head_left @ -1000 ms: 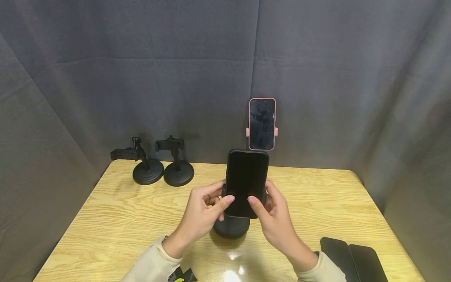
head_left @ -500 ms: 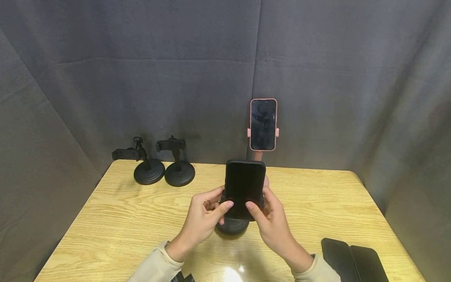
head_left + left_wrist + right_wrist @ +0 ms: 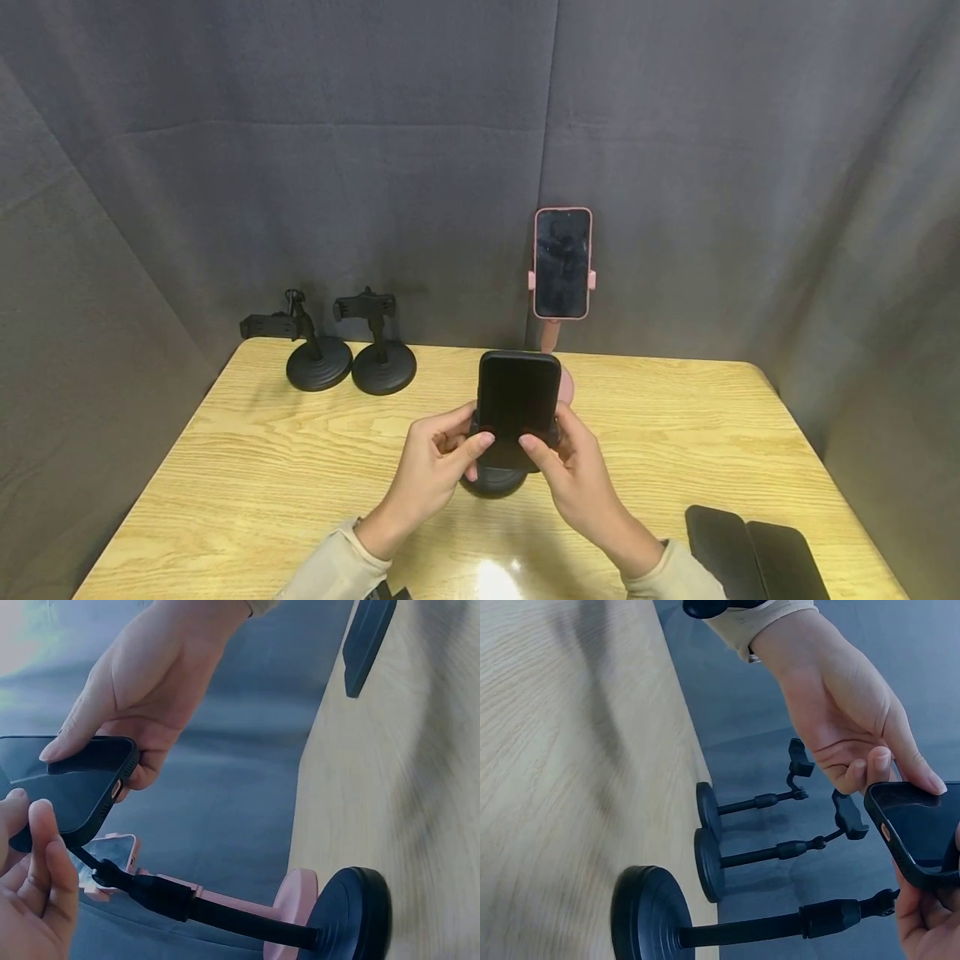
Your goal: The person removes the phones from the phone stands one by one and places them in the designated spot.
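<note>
A black-cased smartphone [image 3: 517,400] with a dark screen sits upright, leaning back, on a black phone stand whose round base [image 3: 491,483] rests on the table. My left hand [image 3: 429,468] grips the phone's left lower edge, thumb on the screen and fingers behind. On the opposite side my right hand [image 3: 583,479] holds it the same way. In the left wrist view the stand's stem [image 3: 247,919] runs up to the back of the phone [image 3: 82,780]. The clamp behind the phone is mostly hidden.
Behind stands a pink phone stand [image 3: 550,336] carrying a pink-edged phone [image 3: 563,262]. Two black phone stands [image 3: 318,364] without phones are at the table's back left. Two flat black phones [image 3: 787,558] lie at front right. A grey curtain [image 3: 337,208] surrounds the table.
The phone's top has tipped back and come lower in the head view, with both hands staying on it. More of the pink stand's stem and base now shows behind it.
</note>
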The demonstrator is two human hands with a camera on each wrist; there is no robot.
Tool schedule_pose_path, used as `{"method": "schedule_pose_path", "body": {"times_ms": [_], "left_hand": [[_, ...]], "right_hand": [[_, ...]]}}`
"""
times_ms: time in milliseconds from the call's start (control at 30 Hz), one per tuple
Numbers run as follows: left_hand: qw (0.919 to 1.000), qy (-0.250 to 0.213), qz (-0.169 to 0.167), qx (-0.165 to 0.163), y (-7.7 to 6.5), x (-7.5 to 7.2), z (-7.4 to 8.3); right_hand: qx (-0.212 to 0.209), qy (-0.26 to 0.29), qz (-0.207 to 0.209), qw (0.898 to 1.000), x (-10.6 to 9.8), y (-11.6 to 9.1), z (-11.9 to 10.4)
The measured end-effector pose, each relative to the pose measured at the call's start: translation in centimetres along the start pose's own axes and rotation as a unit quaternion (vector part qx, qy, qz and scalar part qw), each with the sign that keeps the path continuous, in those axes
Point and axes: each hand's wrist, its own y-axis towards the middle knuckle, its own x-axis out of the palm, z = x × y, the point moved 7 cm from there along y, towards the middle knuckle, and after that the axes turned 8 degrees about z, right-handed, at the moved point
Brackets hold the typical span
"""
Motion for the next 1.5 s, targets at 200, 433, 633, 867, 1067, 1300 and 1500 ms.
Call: {"method": "schedule_pose_path", "body": {"times_ms": [200,433,633,867,1067,1300,1500], "left_hand": [[0.9999,-0.007,-0.005,-0.01,-0.3,0.0,-0.5],[0.9998,0.002,0.0,-0.018,-0.6,-0.4,-0.6],[0.9997,0.011,0.0,-0.019,-0.7,-0.5,-0.5],[0.9995,0.016,-0.004,-0.027,-0.7,-0.5,-0.5],[0.9993,0.018,-0.005,-0.031,-0.6,-0.5,-0.5],[0.9991,0.019,-0.002,-0.037,-0.7,-0.5,-0.6],[0.9993,0.02,0.002,-0.032,-0.6,-0.4,-0.7]], "right_hand": [[0.011,-0.003,-0.007,1.0,0.0,-0.2,0.3],[0.014,-0.021,0.002,1.0,0.1,-0.3,0.2],[0.025,-0.058,0.003,0.998,0.0,-0.4,-0.1],[-0.003,-0.115,0.008,0.993,-0.8,0.4,-1.0],[-0.034,-0.068,0.027,0.997,-1.3,1.9,-2.5],[-0.027,-0.026,0.031,0.999,-1.4,3.4,-3.6],[-0.008,0.012,0.028,1.0,-1.0,4.4,-4.1]]}}
